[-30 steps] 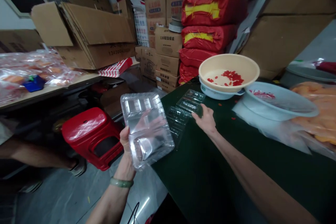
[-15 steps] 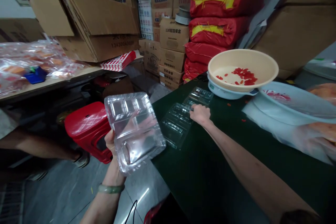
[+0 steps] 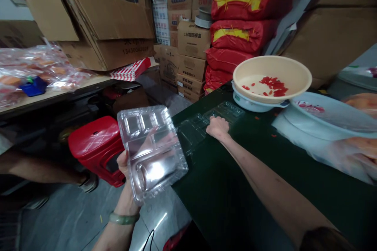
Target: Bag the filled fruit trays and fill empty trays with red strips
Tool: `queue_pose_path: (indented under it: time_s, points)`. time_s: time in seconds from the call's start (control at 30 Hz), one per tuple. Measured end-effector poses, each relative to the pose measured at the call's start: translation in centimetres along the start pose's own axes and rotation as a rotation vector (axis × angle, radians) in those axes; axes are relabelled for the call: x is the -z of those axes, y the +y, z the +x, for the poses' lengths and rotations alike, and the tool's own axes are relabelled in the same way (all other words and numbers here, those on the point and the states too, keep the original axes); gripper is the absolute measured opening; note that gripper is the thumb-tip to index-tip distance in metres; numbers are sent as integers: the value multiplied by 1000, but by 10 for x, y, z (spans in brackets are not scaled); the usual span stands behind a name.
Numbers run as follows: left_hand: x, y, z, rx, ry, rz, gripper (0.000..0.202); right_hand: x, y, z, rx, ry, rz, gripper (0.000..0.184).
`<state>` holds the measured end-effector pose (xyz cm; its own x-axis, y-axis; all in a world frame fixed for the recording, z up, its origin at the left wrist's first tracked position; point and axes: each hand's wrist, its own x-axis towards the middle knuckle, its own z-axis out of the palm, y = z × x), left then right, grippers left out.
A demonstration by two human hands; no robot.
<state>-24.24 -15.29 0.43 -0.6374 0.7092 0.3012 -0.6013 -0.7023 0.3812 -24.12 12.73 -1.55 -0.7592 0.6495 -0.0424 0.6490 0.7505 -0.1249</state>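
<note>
My left hand (image 3: 125,172) grips a stack of clear plastic compartment trays (image 3: 156,141) by its left side, the stack tilted up beyond the near corner of the green table (image 3: 235,180). Part of the hand shows through the plastic. My right hand (image 3: 218,127) is closed, its fingers curled at the edge of a clear plastic tray (image 3: 191,133) that lies on the table. Another clear tray (image 3: 231,110) lies just past that hand. My right fingertips are partly hidden.
A cream basin (image 3: 253,68) with red pieces rests on a pale blue one (image 3: 253,104). To the right sits a wide light-blue tub (image 3: 338,119). A red stool (image 3: 94,137) stands at left, near a person's leg (image 3: 44,168). Boxes (image 3: 193,39) and red sacks (image 3: 229,59) are stacked behind.
My right hand has moved slightly left, and the trays on the table have shifted and turned a little. My left hand still holds the stack, nearly in place.
</note>
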Motion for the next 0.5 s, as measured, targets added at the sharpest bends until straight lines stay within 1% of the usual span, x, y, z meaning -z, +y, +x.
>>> queue_pose_path:
  time_s: [0.1,0.2,0.27,0.33,0.37,0.4,0.43,0.47,0.5]
  points:
    - [3,-2,-2,1,-18,-11,22,0,-2,-2,6,2,25,38]
    - [1,-10,-1,-43,19,20,30,2,-2,-1,14,12,64,34]
    - [-4,-20,3,-23,69,54,46,10,0,-1,22,30,101,31]
    - [-11,-34,9,38,118,75,67,23,3,-9,26,79,147,34]
    - [-16,-42,13,64,133,79,72,32,5,-17,27,119,163,36]
    - [-20,-50,16,81,144,83,72,42,7,-30,38,165,204,36]
    - [-25,-60,20,87,147,88,70,52,9,-46,61,193,282,36]
    - [-29,-70,23,89,148,94,66,61,12,-65,96,194,364,34]
    - [-33,-81,26,98,147,98,61,69,15,-86,168,141,584,33]
